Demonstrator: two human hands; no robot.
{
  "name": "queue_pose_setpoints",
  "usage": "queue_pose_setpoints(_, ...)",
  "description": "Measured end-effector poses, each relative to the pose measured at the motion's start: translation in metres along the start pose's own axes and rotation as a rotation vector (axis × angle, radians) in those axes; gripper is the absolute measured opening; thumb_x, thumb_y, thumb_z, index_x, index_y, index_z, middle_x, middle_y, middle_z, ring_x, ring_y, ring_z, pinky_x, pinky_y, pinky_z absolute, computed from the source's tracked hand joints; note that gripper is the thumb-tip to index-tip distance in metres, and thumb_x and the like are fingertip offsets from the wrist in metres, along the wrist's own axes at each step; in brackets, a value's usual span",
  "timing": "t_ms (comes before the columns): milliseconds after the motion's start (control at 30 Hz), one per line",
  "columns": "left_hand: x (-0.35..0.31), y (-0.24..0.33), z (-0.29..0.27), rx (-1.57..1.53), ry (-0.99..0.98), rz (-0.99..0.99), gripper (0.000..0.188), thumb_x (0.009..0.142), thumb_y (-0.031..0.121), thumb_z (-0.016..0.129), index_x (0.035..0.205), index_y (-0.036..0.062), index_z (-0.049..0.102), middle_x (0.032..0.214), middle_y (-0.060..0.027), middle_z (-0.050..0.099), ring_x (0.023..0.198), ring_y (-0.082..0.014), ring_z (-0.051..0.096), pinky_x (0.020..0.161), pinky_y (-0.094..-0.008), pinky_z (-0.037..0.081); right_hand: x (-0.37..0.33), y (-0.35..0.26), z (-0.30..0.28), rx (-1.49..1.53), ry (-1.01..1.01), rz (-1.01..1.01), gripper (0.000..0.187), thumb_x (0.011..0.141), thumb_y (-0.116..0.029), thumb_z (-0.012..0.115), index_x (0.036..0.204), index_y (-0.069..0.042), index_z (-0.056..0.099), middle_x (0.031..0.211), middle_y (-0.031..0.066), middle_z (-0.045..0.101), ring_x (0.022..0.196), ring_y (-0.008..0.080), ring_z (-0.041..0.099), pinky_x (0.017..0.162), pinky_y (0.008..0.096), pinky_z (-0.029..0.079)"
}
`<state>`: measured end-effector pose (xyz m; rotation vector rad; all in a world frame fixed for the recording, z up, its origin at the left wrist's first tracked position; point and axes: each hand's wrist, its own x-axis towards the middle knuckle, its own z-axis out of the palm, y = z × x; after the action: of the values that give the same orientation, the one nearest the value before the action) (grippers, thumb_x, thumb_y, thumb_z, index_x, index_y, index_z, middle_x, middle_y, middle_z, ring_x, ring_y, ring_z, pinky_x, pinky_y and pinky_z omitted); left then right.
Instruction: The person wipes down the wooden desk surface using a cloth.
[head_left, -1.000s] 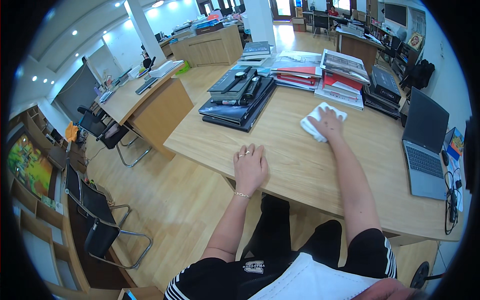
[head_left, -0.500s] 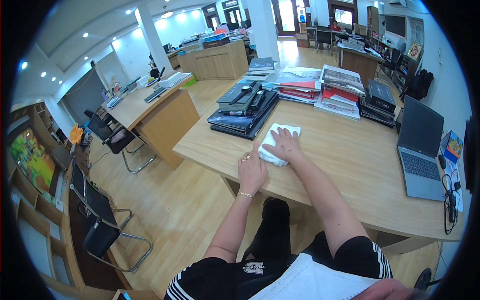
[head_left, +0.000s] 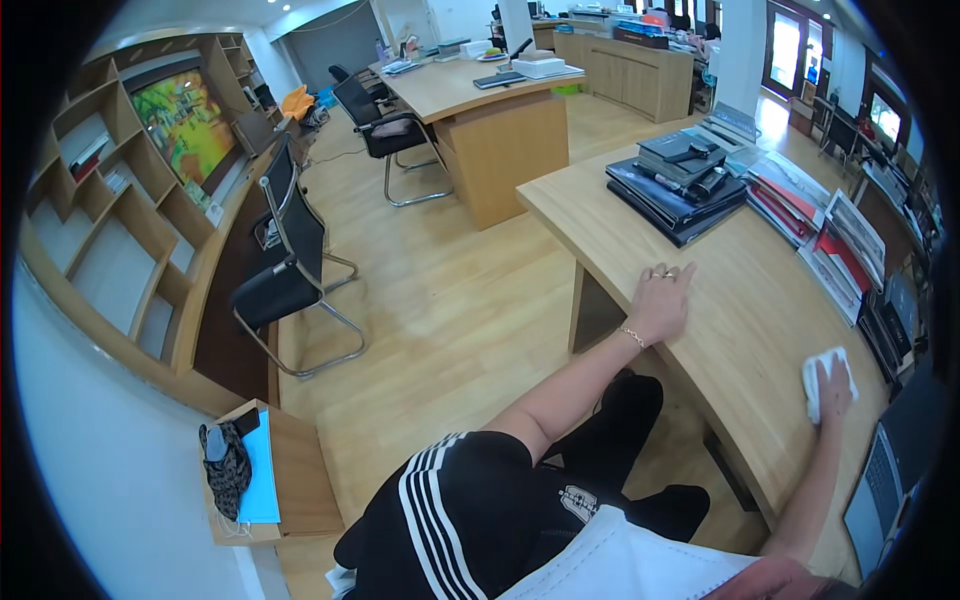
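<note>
**A:** What are you seeing on the head view?

**B:** I'm looking down at a long light wooden table [head_left: 740,300] running across the right side. My left hand [head_left: 662,300] is lying flat on it near its front edge, palm down, fingers spread apart and gripping nothing. I'm seeing rings on two fingers and a thin bracelet at the wrist.

**A:** And the right one?

**B:** My right hand [head_left: 832,388] is pressing down on a crumpled white cloth [head_left: 822,378] further along the table, well apart from the left. The fingers are lying together over the cloth, which is sticking out on both sides of the hand. The cloth is sitting on bare wood, just beside the corner of a grey open laptop [head_left: 895,480] at the frame's lower right.

**A:** What else is lying on that table?

**B:** A stack of dark folders and binders [head_left: 675,185] is sitting beyond the left hand, near the table's far end. Next to it, a row of red and white magazines [head_left: 830,240] is running along the far edge.

**A:** Anything around it?

**B:** Two black cantilever office chairs [head_left: 295,270] are standing on the light wooden floor to the left, and a second wooden desk [head_left: 490,120] is standing behind them. A wall of open wooden shelves [head_left: 110,230] is curving along the far left.
</note>
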<state>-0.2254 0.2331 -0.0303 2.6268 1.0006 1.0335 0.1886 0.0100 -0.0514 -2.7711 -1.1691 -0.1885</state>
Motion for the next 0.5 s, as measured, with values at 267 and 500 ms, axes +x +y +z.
queue_pose_setpoints(267, 0.004, 0.009, 0.002, -0.010, -0.009, -0.015, 0.053, 0.084, 0.015, 0.053, 0.135, 0.0023, 0.050, 0.116, -0.0160, 0.062, 0.114, -0.0336, 0.054, 0.096, -0.0450, 0.039, -0.027, 0.063, -0.017, -0.119, -0.034, 0.283, 0.076, 0.092, -0.066, 0.039, 0.152, -0.019, 0.034, 0.157, 0.0137, 0.030, 0.144, 0.0309, 0.030, 0.113, 0.0579, 0.023)
queue_pose_setpoints(500, 0.004, 0.014, -0.001, 0.008, 0.000, -0.030, 0.050, 0.090, 0.031, 0.055, 0.131, 0.0026, 0.053, 0.115, -0.0157, 0.063, 0.114, -0.0330, 0.054, 0.097, -0.0448, 0.039, -0.035, -0.065, -0.034, -0.095, -0.061, 0.242, 0.077, 0.092, -0.067, 0.041, 0.151, -0.018, 0.035, 0.157, 0.0141, 0.030, 0.144, 0.0319, 0.028, 0.113, 0.0600, 0.022)
